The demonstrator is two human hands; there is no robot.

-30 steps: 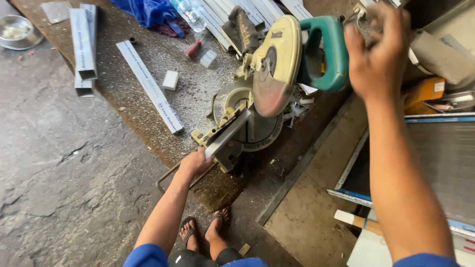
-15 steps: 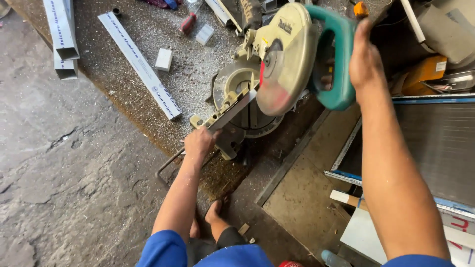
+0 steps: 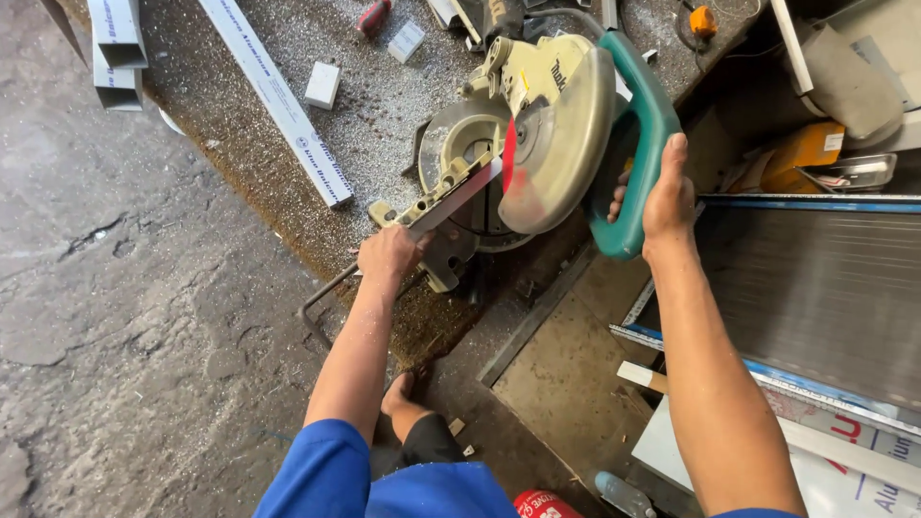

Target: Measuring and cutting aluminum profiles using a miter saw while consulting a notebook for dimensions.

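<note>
Mitre saw (image 3: 537, 144) on littered bench (image 3: 240, 173): right hand (image 3: 667, 197) wrapped round teal handle (image 3: 638, 144), left hand (image 3: 389, 254) pressing metal strip (image 3: 451, 200) steady against the fence.

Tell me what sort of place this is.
Most likely a small metal workshop where aluminium lengths are cut, set up low on the floor. A chop saw stands on a board strewn with silvery shavings, cut metal bars lie beside it, and the concrete floor is rough and cracked.

long profile (image 3: 278, 96) left of the saw (image 3: 537, 144) — block (image 3: 322, 84) between them
</note>
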